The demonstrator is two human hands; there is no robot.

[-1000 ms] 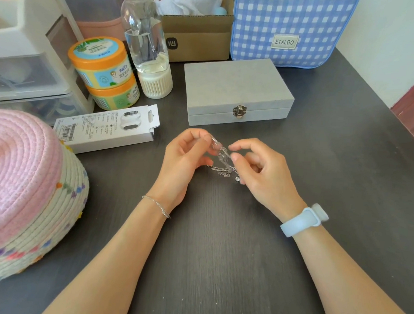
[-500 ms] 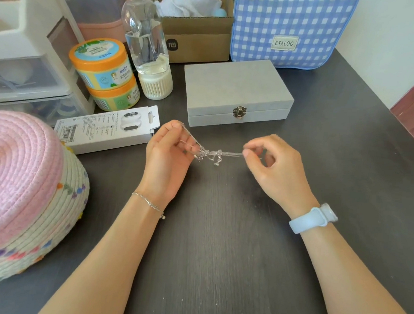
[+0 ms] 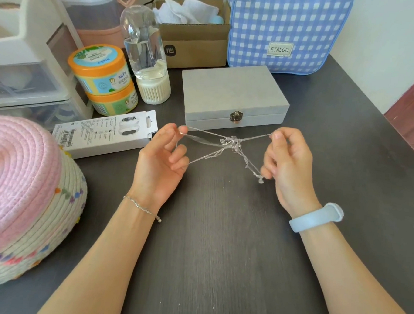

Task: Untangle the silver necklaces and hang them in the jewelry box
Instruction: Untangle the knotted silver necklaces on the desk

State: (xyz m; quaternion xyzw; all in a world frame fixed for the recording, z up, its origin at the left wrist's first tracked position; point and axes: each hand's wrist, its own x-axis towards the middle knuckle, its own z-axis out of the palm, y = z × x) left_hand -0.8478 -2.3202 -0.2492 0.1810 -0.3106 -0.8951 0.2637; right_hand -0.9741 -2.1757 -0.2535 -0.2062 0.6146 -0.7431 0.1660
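The hands have moved farther apart. Left hand (image 3: pixel 161 154) and right hand (image 3: pixel 287 161) pinch the necklaces (image 3: pixel 231 143) taut above the tabletop (image 3: pixel 221 230); the knot remains. The box (image 3: pixel 231 92) is closed; hanging is pending.

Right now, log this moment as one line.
left hand: pinching chains | right hand: pinching chains | necklaces: stretched, knotted mid-span | jewelry box: latched

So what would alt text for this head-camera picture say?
Two bare hands stretch tangled silver necklaces above a dark table; the left hand and right hand pinch the chains, a knot between them. Behind sits a closed grey jewelry box.
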